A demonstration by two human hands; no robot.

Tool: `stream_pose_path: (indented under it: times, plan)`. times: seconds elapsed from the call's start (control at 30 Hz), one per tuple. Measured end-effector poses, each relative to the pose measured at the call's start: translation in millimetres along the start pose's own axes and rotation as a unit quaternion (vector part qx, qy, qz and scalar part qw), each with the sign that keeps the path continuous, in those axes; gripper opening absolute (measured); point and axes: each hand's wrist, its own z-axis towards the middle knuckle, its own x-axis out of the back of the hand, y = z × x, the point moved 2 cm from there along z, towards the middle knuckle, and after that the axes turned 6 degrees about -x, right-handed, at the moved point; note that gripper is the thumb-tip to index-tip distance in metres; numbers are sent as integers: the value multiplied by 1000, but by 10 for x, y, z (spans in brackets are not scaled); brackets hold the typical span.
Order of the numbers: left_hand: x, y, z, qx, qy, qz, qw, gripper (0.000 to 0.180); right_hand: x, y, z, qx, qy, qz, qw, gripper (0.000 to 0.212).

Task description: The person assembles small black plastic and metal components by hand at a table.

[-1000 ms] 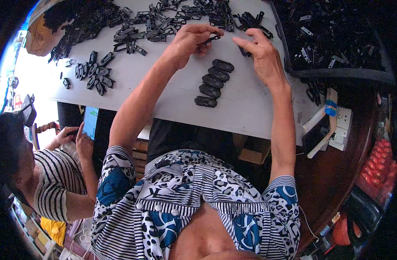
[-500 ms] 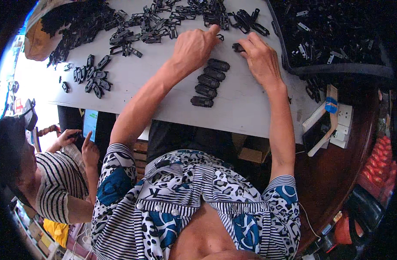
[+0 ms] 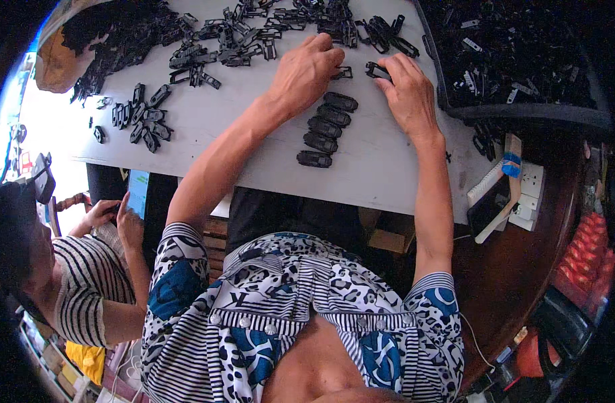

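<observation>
My left hand (image 3: 306,72) is closed in a pinch on a small black plastic frame piece (image 3: 344,72), close to the white tabletop. Across a short gap to its right, my right hand (image 3: 410,95) grips another small black plastic piece (image 3: 374,70) by the fingertips. Nearer me, between my forearms, several oblong black plastic pieces (image 3: 320,142) lie in a slanting row. Loose black frame pieces (image 3: 237,41) are heaped beyond my left hand. A few longer black pieces (image 3: 393,40) sit just beyond my right hand.
A dark tray (image 3: 522,113) of black parts stands at the far right. A small cluster of black pieces (image 3: 146,121) lies to the left, near a brown bag (image 3: 54,64). A power strip (image 3: 534,181) is beside the table's right edge. At left, another person touches a phone (image 3: 139,191).
My left hand has come slightly nearer me, and more of its frame piece shows. My right hand has shifted a little rightward, with its piece turned into clearer view.
</observation>
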Motion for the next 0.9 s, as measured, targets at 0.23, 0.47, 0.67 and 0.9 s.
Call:
stream_pose_path:
  times: [0.23, 0.47, 0.67, 0.9]
  plan:
    - [28, -7, 94, 67, 17, -46, 997, 5, -1, -140, 40, -100, -29, 255, 961, 29]
    - [-4, -44, 81, 201, 60, -316, 925, 11, -216, -67, 72, -97, -66, 521, 846, 29]
    - [-44, -147, 54, 248, 11, -346, 905, 12, -168, 57, -29, -57, -76, 418, 904, 28]
    - [0, 31, -7, 137, 30, -222, 965, 28, 34, -63, -4, -116, -64, 248, 960, 28]
